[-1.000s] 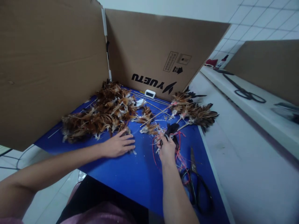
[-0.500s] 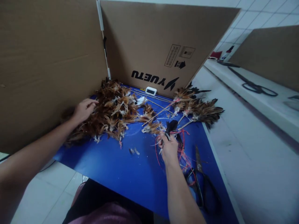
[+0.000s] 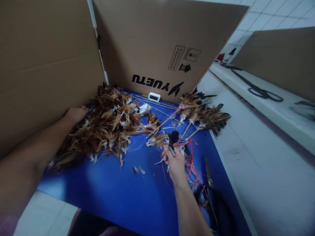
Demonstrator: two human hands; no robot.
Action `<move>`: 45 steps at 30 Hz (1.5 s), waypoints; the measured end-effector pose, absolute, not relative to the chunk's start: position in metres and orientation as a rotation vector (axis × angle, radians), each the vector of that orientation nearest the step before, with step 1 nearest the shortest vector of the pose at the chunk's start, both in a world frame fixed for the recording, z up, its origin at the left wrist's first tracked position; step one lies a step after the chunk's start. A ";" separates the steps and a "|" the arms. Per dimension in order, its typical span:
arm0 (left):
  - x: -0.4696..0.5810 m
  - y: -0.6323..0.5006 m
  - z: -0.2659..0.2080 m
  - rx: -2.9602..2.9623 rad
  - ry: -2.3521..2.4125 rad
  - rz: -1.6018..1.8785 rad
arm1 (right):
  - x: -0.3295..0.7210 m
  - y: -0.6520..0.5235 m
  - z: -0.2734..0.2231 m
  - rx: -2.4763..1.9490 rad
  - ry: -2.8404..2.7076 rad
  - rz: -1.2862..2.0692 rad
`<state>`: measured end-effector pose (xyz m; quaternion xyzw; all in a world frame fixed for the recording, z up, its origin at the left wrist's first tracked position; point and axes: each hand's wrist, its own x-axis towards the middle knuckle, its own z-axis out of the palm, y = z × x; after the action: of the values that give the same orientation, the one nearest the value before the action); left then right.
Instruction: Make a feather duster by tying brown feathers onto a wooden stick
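My left hand (image 3: 75,114) reaches in beside the left cardboard wall, at the far left edge of a heap of brown feathers (image 3: 108,121). Its fingertips are partly lost in the shadow and feathers, so whether they grip anything is unclear. Closed around a black feather (image 3: 173,137), my right hand (image 3: 175,162) stays over the right part of the blue tabletop (image 3: 137,203). A thin white quill sticks out from its left side. Pink string (image 3: 192,160) lies tangled just right of that hand, and a tan feather tuft (image 3: 157,140) lies just beyond it.
Black-handled scissors (image 3: 209,193) lie near the right edge. Feather bundles on sticks (image 3: 208,117) rest at the back right. A small white digital display (image 3: 154,97) stands against the printed cardboard (image 3: 147,39). Another pair of scissors (image 3: 263,93) lies on the ledge at right.
My left hand has moved left and deeper, from above the heap to its edge by the cardboard. My right hand keeps the black feather, almost unmoved. The view has shifted slightly.
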<state>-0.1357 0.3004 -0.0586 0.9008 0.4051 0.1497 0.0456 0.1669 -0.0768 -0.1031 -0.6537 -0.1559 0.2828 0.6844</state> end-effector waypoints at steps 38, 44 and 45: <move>-0.028 0.116 -0.005 1.448 0.678 0.439 | 0.160 -0.078 -0.102 -1.431 -0.444 0.661; -0.002 0.084 -0.013 1.421 0.646 0.354 | 0.151 -0.080 -0.093 -1.235 -0.431 0.792; 0.003 0.078 -0.015 1.429 0.635 0.337 | 0.151 -0.080 -0.093 -1.227 -0.445 0.785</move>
<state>0.0033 0.0784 -0.0151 0.6406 0.2849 0.1512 0.6969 0.1511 -0.0799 -0.0934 -0.5557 -0.2016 0.3555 0.7240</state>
